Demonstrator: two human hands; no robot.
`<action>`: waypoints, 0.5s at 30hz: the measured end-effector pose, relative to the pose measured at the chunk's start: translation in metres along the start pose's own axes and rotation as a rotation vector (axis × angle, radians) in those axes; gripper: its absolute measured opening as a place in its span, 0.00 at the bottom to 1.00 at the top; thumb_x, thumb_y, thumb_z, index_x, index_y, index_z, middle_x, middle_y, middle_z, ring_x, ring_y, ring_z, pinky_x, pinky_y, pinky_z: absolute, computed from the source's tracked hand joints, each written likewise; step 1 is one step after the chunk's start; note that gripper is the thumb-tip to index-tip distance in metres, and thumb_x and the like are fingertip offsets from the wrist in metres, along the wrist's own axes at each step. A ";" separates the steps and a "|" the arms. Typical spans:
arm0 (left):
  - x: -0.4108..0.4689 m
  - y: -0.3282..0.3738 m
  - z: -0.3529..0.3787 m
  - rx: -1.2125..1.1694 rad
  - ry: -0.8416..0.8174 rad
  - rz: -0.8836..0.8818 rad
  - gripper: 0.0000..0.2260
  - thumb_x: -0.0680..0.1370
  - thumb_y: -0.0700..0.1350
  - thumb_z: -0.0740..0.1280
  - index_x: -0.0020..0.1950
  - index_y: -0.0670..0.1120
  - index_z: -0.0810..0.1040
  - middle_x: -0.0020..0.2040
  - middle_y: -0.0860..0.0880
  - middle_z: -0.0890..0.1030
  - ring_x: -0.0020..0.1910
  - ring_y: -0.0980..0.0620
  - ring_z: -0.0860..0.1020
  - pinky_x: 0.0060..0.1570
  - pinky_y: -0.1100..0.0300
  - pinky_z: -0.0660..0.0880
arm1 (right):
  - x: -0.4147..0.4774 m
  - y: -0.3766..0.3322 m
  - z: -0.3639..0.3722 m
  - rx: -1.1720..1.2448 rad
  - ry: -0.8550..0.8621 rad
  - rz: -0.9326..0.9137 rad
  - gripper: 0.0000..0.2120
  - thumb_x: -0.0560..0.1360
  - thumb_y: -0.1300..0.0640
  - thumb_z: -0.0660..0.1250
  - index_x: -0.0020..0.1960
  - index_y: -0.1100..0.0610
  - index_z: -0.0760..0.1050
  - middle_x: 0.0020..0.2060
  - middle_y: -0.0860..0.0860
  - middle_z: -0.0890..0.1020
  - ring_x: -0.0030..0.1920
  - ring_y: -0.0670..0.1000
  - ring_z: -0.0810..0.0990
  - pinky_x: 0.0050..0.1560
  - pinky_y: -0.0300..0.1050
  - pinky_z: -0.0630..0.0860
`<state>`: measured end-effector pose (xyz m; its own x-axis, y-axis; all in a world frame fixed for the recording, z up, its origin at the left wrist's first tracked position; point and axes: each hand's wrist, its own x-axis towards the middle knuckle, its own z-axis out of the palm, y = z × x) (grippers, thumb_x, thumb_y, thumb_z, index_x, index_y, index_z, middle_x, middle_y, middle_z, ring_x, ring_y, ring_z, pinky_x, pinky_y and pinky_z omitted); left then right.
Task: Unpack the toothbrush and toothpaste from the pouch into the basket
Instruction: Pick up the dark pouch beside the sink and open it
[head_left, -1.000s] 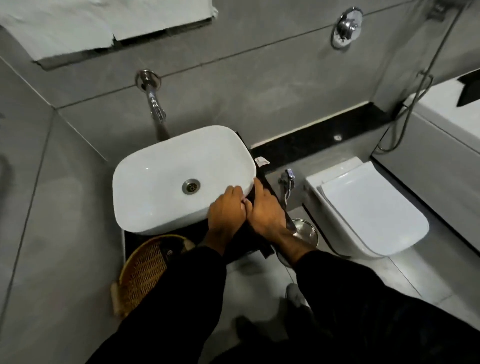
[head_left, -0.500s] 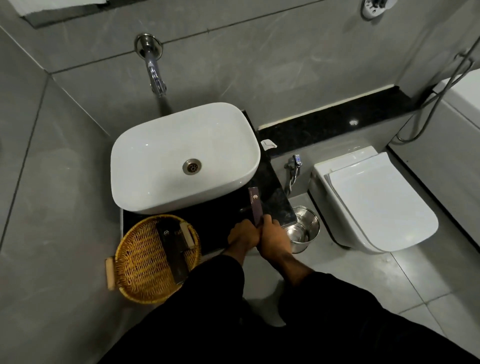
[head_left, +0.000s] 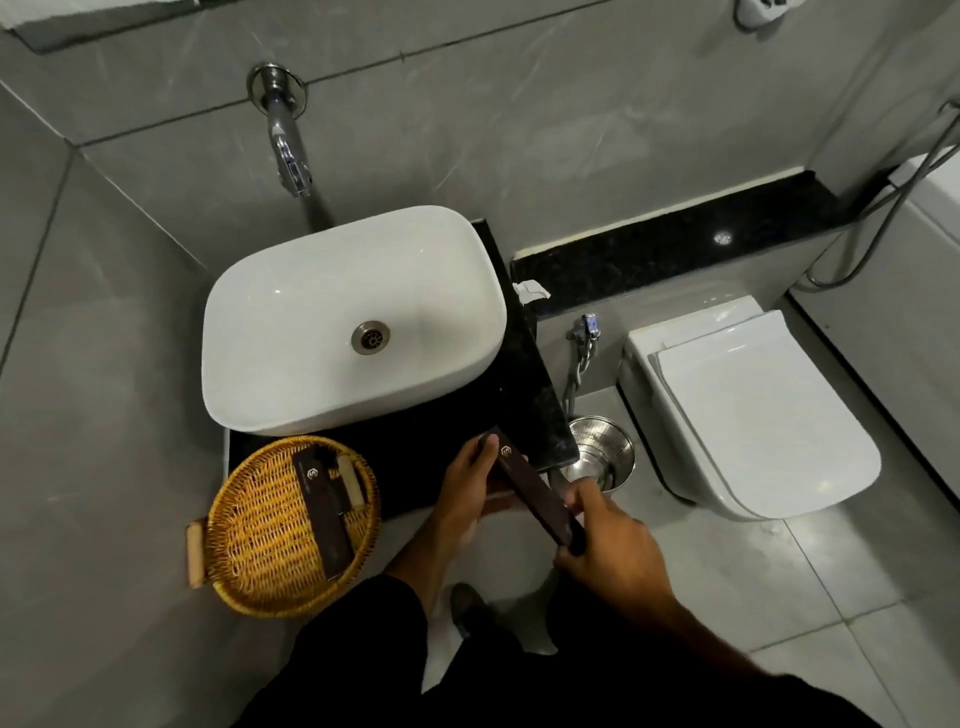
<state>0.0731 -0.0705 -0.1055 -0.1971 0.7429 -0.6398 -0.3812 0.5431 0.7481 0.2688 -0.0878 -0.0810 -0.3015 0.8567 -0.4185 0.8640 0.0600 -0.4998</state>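
Gripping a slim dark pouch (head_left: 535, 493), both hands, beside round wicker basket (head_left: 249, 540)

a bathroom is shown: a white basin (head_left: 353, 317) is set on a black counter (head_left: 540, 415) under a wall tap (head_left: 283, 135), a toilet (head_left: 748, 410) is mounted alongside, and grey tiles are laid throughout.

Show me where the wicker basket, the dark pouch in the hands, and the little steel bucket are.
wicker basket (head_left: 249, 545), head view, on the bare woven floor left of the dark box.
dark pouch (head_left: 535, 493), head view, mid-length between both hands.
steel bucket (head_left: 621, 457), head view, on its right wall.
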 end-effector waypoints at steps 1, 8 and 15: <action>-0.003 -0.003 0.001 -0.030 -0.002 0.006 0.13 0.82 0.54 0.62 0.63 0.52 0.76 0.51 0.46 0.87 0.44 0.50 0.87 0.34 0.56 0.82 | -0.003 0.005 -0.007 -0.035 0.011 -0.013 0.22 0.68 0.47 0.71 0.53 0.40 0.60 0.46 0.46 0.81 0.37 0.49 0.79 0.33 0.38 0.71; -0.008 -0.018 0.013 -0.340 0.086 -0.148 0.11 0.83 0.52 0.59 0.53 0.49 0.78 0.39 0.49 0.88 0.38 0.51 0.86 0.43 0.50 0.82 | -0.017 0.000 -0.048 -0.114 0.113 -0.191 0.23 0.68 0.47 0.73 0.57 0.45 0.66 0.46 0.52 0.81 0.48 0.57 0.79 0.39 0.45 0.72; -0.014 -0.043 0.010 -0.531 0.133 -0.222 0.16 0.83 0.54 0.57 0.49 0.47 0.81 0.42 0.46 0.87 0.44 0.50 0.85 0.40 0.56 0.83 | -0.033 -0.024 -0.062 -0.034 0.107 -0.278 0.25 0.66 0.49 0.72 0.59 0.39 0.65 0.47 0.47 0.80 0.47 0.51 0.78 0.41 0.43 0.74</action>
<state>0.1011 -0.1004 -0.1265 -0.1593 0.5600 -0.8130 -0.8194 0.3843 0.4252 0.2831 -0.0858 -0.0081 -0.4862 0.8539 -0.1857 0.7677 0.3159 -0.5575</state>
